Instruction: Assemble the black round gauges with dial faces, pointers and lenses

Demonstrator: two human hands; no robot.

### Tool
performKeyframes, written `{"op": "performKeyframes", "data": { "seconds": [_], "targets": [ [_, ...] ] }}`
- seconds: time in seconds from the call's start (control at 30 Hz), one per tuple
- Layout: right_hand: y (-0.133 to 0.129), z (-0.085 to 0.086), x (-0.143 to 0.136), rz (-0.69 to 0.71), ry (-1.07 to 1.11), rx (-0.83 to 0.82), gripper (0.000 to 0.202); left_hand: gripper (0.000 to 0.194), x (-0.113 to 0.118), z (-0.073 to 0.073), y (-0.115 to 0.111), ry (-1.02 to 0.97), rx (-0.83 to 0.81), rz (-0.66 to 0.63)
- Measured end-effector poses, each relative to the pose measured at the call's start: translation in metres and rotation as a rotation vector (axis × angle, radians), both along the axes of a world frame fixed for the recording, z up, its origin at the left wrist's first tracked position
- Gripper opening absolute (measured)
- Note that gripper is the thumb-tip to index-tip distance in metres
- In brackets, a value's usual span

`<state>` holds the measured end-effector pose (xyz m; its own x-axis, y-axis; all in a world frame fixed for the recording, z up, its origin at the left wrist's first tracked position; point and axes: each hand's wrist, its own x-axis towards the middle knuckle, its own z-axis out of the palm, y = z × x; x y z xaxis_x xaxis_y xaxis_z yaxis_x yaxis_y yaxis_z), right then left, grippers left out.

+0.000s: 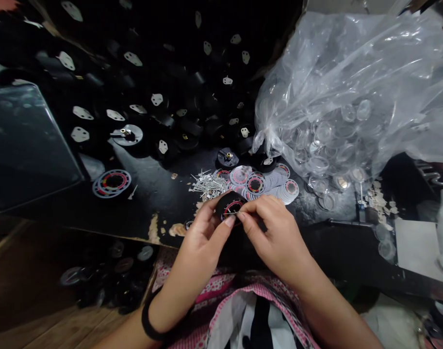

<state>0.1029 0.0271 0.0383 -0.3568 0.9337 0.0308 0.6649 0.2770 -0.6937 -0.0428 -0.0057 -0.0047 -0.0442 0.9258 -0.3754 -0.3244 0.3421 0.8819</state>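
Note:
My left hand (203, 232) is wrapped round a black round gauge (231, 202), whose dial has red and white markings and faces up towards me. Over that dial, my right hand (270, 228) pinches a thin pale pointer needle (233, 213) between thumb and forefinger. Whether the needle touches the dial face I cannot tell. Just beyond my hands lies a pile of pale pointer needles (208, 184). Beside it, printed dial discs (255, 183) are spread in overlapping stacks.
Many black gauge housings (192, 127) are heaped at the back. A plastic bag (337, 72) spills clear round covers (318, 162) on the right. Further dial discs (112, 183) and one loose needle (133, 192) lie left. A screwdriver (361, 206) stands right. Finished-looking gauges (123, 264) lie below the table edge.

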Motion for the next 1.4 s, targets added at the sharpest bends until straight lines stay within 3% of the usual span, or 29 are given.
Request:
{"op": "performKeyframes", "data": {
  "seconds": [0.2, 0.47, 0.67, 0.87, 0.93, 1.03, 1.1, 1.17, 1.23, 1.3, 1.4],
  "targets": [
    [-0.006, 0.003, 0.0, -0.023, -0.019, -0.005, 0.015, 0.025, -0.001, 0.013, 0.0, 0.162, 0.022, 0.03],
    [-0.016, 0.005, -0.002, -0.041, 0.009, -0.096, 0.021, 0.022, -0.004, 0.014, -0.005, 0.328, 0.134, 0.024],
    [-0.018, 0.004, -0.004, -0.071, 0.066, -0.133, 0.023, 0.028, -0.008, 0.017, -0.008, 0.337, 0.118, 0.004],
    [-0.018, 0.016, 0.01, -0.086, 0.063, -0.108, 0.027, 0.029, -0.01, 0.003, -0.002, 0.003, -0.108, 0.003],
    [-0.023, 0.021, 0.034, -0.297, 0.11, 0.103, 0.021, 0.026, -0.009, 0.0, 0.002, -0.142, -0.217, 0.041],
    [-0.028, 0.016, 0.086, -0.835, 0.103, 0.505, 0.013, 0.016, -0.002, 0.0, 0.004, -0.342, -0.328, 0.005],
    [-0.027, 0.002, 0.119, -0.946, 0.101, 0.474, 0.014, 0.014, 0.006, 0.001, 0.002, -0.459, -0.4, -0.055],
    [-0.024, -0.015, 0.138, -0.961, 0.267, 0.334, 0.013, 0.014, 0.015, -0.001, -0.002, -0.545, -0.473, -0.092],
    [-0.02, -0.027, 0.138, -0.959, 0.463, 0.25, 0.009, 0.016, 0.022, -0.004, -0.004, -0.597, -0.528, -0.106],
    [-0.018, -0.028, 0.119, -0.898, 0.631, 0.201, 0.01, 0.016, 0.027, -0.008, -0.005, -0.617, -0.562, -0.105],
    [-0.019, -0.014, 0.073, -0.645, 0.788, 0.065, 0.014, 0.013, 0.029, -0.009, -0.004, -0.624, -0.558, -0.095]
  ]
}}
